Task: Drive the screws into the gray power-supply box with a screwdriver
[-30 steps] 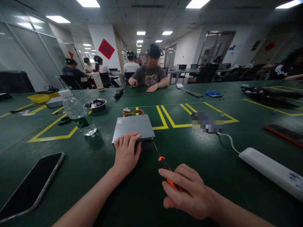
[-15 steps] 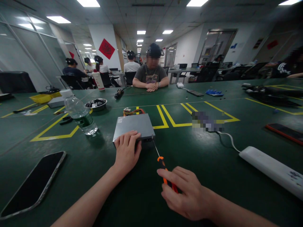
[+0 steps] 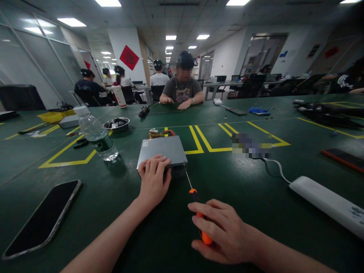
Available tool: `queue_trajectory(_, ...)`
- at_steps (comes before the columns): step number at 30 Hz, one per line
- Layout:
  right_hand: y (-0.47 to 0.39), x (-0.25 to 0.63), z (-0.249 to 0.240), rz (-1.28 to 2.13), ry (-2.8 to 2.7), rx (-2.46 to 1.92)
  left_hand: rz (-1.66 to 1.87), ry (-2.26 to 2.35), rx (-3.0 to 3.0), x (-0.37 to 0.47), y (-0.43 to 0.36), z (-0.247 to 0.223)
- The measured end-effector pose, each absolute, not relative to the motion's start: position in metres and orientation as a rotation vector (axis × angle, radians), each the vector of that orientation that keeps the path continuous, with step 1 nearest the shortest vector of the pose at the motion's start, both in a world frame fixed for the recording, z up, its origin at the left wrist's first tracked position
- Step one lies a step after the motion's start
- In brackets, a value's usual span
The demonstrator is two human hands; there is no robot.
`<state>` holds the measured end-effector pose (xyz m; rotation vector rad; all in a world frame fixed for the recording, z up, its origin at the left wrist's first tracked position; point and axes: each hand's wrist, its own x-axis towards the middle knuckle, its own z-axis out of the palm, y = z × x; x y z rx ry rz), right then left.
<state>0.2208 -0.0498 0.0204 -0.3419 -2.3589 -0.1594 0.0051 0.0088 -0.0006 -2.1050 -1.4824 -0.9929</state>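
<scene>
A grey metal computer power supply [image 3: 163,147] lies on the green table in front of me, with a bundle of coloured wires [image 3: 170,132] at its far side. My left hand [image 3: 155,177] grips its near left part, fingers over the top and thumb down by the front face. My right hand [image 3: 226,231] holds a black and orange screwdriver [image 3: 194,195] by its handle, the fingers loosely round it. The screwdriver's thin shaft points up at the front right corner of the power supply. Whether the tip sits in a screw is too small to tell.
To the left stand a water bottle [image 3: 98,138] and a metal bowl [image 3: 116,125] of small parts; a phone [image 3: 44,216] lies nearer. At right are a white power strip [image 3: 324,201] with a cord and another phone [image 3: 345,159]. A person [image 3: 182,89] sits opposite.
My right hand's fingers have shifted and spread on the screwdriver handle, showing its orange end. My left hand and the power supply keep their place. The person opposite has parted their hands.
</scene>
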Motion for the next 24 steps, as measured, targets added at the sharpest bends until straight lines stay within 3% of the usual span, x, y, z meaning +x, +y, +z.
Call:
queue_trajectory(7,-0.05,0.221,0.02,-0.269,-2.351,-0.34,-0.996,-1.493,-2.115,0.005,0.008,0.0)
queue_trajectory(24,-0.05,0.22,0.014,-0.168,-2.321,-0.303,-0.965,-1.505,-2.12,0.005,0.008,0.0)
